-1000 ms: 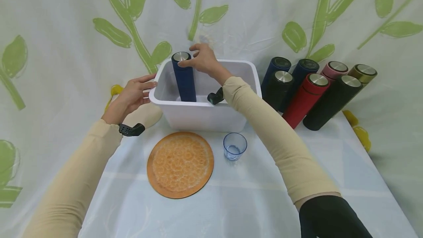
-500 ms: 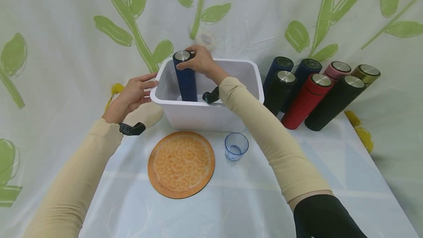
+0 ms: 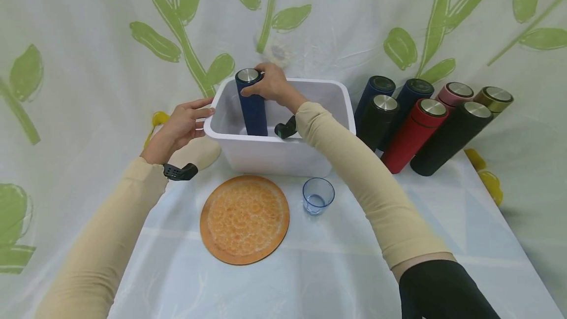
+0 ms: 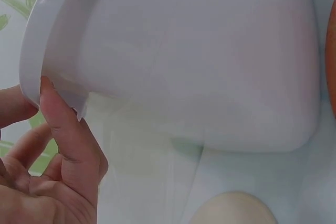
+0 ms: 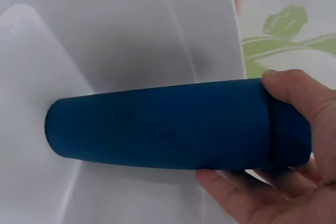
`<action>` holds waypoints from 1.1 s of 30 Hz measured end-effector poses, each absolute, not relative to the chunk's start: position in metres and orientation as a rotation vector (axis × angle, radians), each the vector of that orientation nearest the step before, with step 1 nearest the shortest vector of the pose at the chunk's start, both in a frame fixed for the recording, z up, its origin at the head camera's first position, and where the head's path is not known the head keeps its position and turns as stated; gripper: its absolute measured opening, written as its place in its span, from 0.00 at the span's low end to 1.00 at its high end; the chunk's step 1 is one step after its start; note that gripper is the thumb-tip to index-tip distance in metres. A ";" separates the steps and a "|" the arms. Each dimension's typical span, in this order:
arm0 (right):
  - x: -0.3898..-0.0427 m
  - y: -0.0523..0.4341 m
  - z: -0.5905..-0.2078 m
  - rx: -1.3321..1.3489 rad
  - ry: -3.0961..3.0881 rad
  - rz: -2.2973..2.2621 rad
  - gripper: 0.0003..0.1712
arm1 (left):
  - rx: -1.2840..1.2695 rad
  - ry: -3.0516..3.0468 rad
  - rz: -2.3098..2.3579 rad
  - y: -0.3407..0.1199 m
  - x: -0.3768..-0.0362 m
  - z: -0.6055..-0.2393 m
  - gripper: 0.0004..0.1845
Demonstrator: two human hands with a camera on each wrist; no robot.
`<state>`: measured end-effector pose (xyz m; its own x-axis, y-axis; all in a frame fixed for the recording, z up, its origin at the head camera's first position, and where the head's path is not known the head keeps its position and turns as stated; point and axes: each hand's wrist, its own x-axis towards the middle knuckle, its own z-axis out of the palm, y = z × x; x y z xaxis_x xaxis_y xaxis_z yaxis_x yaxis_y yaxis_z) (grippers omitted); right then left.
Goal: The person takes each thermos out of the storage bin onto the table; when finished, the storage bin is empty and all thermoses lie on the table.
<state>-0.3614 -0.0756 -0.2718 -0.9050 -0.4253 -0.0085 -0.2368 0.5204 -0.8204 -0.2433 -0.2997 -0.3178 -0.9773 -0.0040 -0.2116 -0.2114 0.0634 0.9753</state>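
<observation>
A dark blue thermos [image 3: 253, 110] with a silver-topped lid stands inside the white plastic tub [image 3: 274, 154], toward its left end. Curled round the upper part of the thermos, just below and over its lid, is my right hand [image 3: 275, 85]. The right wrist view shows the thumb [image 5: 294, 88] on one side of the thermos [image 5: 157, 125] and the fingers on the other. My left hand [image 3: 179, 124] is at the tub's left end. There, in the left wrist view, its thumb and a finger [image 4: 68, 121] pinch the tub's rim [image 4: 32, 51].
Several thermoses, including a red one [image 3: 414, 134] and a black one [image 3: 449, 139], stand right of the tub. In front of it are a round orange-brown mat [image 3: 245, 219] and a clear bluish glass [image 3: 318, 196]. A flower-print sheet [image 3: 336, 18] hangs behind.
A second ago the right hand's fingers were spread near the lid; now they have closed round the thermos. The left hand keeps its place at the rim. The view has shifted slightly.
</observation>
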 end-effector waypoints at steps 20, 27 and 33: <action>-0.336 -0.056 -0.238 -0.801 2.641 -1.409 0.35 | -0.256 2.188 1.980 -0.300 -0.242 -0.311 0.32; -0.323 -0.037 -0.227 -0.818 2.595 -1.594 0.35 | -0.229 2.193 1.986 -0.301 -0.241 -0.310 0.31; -0.312 -0.018 -0.221 -0.837 2.590 -1.689 0.34 | -0.233 2.182 1.990 -0.300 -0.241 -0.312 0.31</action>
<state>-0.3120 -0.0184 -0.2207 -0.8617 -0.3895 0.3252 -0.4546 0.3079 -0.8358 -0.2414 -0.3004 -0.3122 -0.9717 0.0046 -0.2363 -0.2348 0.0924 0.9676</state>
